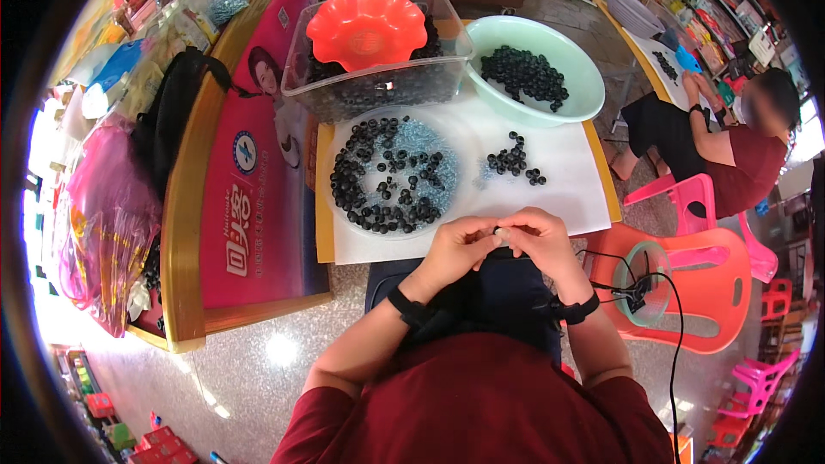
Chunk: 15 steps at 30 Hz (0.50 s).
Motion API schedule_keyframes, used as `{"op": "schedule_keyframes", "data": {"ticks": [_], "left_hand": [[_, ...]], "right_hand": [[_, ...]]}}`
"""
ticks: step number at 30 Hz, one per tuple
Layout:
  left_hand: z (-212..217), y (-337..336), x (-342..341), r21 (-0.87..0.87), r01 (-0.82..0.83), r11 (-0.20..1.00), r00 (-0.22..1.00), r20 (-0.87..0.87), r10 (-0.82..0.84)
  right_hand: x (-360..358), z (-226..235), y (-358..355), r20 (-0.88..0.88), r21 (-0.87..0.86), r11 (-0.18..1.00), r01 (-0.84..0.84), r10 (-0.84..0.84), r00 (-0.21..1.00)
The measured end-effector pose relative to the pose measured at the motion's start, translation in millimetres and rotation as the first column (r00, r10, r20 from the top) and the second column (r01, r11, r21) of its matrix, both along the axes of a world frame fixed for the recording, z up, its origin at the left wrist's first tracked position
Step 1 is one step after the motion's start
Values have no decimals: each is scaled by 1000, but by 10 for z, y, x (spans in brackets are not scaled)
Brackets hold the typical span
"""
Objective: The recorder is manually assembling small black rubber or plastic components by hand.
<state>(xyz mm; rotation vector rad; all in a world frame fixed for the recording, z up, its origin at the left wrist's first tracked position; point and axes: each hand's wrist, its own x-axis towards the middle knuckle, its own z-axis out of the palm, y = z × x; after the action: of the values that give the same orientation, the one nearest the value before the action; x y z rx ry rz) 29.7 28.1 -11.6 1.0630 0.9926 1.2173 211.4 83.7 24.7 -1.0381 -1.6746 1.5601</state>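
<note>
- Pinching w/ both hands at lower centre of frame: left hand and right hand meet fingertip to fingertip, both closed on a small part btwn them; too small to tell its exact kind, looks dark w/ a pale bit.
- Just above the hands, white sheet covers the table, hands sit at its near edge.
- Centre-left of frame: clear round tray w/ many black rings around its rim & silvery bits in the middle – big stock left, by the look of it.
- Centre-right: small loose pile of black pieces on the sheet, near the hands.
- Upper right: pale green bowl w/ a modest heap of black pieces – prob. the done lot, can't be sure.
- Upper centre: clear bin of black parts, red scalloped dish on top.
- Judged overall: early-to-mid, far more left than finished.
</note>
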Motion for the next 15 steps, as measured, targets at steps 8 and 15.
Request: {"op": "schedule_keyframes", "data": {"ticks": [8,15], "left_hand": [[-10,27,3,-41,37,998,999,-14,-38],[-74,19,2,-82,-10,997,985,170,23]], "right_hand": [[21,-104,30,-45,97,994,-42,47,998],[-1,-161,94,23,527,848,-54,49,999]]}}
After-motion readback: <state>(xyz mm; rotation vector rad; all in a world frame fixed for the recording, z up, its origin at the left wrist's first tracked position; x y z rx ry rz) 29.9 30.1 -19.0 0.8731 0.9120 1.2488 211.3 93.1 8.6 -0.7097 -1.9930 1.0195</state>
